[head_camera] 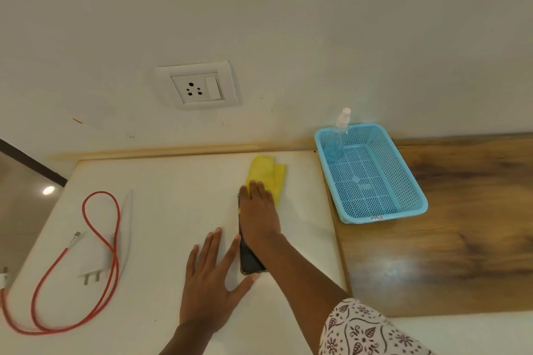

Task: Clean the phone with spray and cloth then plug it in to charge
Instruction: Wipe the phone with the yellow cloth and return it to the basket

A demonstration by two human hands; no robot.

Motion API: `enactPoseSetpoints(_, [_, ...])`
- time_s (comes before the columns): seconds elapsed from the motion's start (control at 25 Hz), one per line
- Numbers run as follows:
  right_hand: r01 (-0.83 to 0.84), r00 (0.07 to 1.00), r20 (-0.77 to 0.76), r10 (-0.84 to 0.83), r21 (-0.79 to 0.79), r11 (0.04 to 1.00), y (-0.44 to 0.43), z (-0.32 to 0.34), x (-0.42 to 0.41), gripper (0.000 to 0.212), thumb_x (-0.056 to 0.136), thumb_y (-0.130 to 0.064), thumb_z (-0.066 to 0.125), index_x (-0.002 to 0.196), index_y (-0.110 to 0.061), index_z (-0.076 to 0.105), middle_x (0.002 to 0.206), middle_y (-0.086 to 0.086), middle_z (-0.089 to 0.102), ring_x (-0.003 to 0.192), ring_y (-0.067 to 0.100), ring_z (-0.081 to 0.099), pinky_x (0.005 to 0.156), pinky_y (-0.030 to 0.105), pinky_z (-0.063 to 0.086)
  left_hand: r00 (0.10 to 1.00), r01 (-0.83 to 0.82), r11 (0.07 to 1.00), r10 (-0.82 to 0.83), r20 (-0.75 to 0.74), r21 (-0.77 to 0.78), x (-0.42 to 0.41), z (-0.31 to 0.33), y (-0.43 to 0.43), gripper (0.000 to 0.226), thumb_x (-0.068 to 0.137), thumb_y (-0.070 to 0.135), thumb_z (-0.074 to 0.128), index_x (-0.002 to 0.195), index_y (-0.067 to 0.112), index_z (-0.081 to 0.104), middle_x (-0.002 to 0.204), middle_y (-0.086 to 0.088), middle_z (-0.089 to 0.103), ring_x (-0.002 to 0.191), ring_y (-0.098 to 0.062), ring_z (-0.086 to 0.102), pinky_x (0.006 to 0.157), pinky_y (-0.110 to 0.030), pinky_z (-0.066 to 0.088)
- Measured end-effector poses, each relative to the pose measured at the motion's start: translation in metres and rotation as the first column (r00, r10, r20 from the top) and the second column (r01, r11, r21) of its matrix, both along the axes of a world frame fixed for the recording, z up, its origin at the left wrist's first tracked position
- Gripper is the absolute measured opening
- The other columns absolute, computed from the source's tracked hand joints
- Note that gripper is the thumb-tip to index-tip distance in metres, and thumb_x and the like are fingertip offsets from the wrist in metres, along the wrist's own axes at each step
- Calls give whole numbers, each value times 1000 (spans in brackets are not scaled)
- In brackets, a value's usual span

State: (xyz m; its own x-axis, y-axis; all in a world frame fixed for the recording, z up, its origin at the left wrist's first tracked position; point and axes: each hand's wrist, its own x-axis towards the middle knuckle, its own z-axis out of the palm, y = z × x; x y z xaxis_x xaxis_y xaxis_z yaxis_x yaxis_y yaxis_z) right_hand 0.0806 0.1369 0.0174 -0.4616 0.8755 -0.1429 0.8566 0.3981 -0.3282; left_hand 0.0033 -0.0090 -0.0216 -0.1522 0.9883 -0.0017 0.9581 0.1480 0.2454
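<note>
While the right hand (259,212) lies flat, fingers straight, pressing the yellow cloth (269,173) onto the far part of the phone (250,259), I see the left hand (207,282) spread open on the white table (173,181) just beside it. Its thumb tip touches the phone's near corner. The phone lies flat towards the table's right side, its far end hidden under cloth and palm. Well to the left I make out a looped red cable (101,239) with a white charger plug (98,268) against it. A wall socket (197,88) sits above. At right, a blue basket (399,170) holds a spray bottle (339,138) in its far corner.
</note>
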Motion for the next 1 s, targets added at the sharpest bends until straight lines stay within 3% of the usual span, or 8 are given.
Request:
enactPoseSetpoints(0.16, [-146, 988, -36, 147, 38, 989, -14, -8, 2, 55, 96, -3, 35, 147, -5, 13, 158, 16, 6, 147, 29, 0, 120, 42, 5, 1000, -2, 1000, 2, -9, -13, 0, 2, 1, 76, 82, 75, 28, 137, 26, 46, 150, -11, 36, 138, -28, 33, 113, -40, 14])
enactPoseSetpoints(0.36, [-420, 907, -5, 421, 62, 906, -4, -11, 47, 57, 94, 0, 39, 147, -10, 19, 159, 11, 10, 147, 25, 6, 120, 39, 8, 1000, -17, 1000, 17, 26, 8, 1, 2, -1, 76, 81, 75, 29, 144, 32, 28, 153, -7, 28, 141, -22, 27, 115, -38, 13])
enactPoseSetpoints(0.52, [-281, 959, -24, 282, 61, 958, 5, -9, 67, 68, 90, 7, 42, 149, -13, 14, 160, 8, 6, 147, 23, 4, 121, 36, 10, 1000, -17, 1000, 17, 19, -6, 2, 4, -1, 76, 82, 74, 28, 145, 33, 22, 154, -6, 26, 141, -22, 25, 115, -34, 6])
enactPoseSetpoints(0.72, [-26, 998, -49, 27, 29, 999, -50, -15, 35, 62, 97, -9, 34, 149, -10, 0, 160, 11, -6, 146, 28, -8, 119, 38, 1, 999, -4, 1000, 4, 35, -8, 1, 6, -1, 76, 83, 73, 24, 143, 27, 31, 152, -9, 30, 141, -22, 24, 114, -36, 8])
enactPoseSetpoints(0.88, [-94, 995, -24, 96, 51, 994, -88, -15, 25, 58, 99, -11, 27, 149, -10, -3, 159, 12, -9, 146, 27, -11, 118, 39, -4, 999, 27, 1000, -28, 44, 9, -1, 6, -1, 68, 80, 53, 40, 139, 20, 41, 150, -11, 30, 140, -26, 28, 113, -35, 9])
enactPoseSetpoints(1.0, [-193, 981, -11, 193, 31, 981, -103, -8, 34, 61, 98, -11, 34, 149, -10, 1, 159, 13, -3, 146, 28, -6, 118, 39, -3, 998, 43, 999, -44, 44, 21, -2, 5, -2, 65, 78, 46, 41, 136, 17, 43, 149, -14, 34, 139, -23, 23, 113, -36, 10])
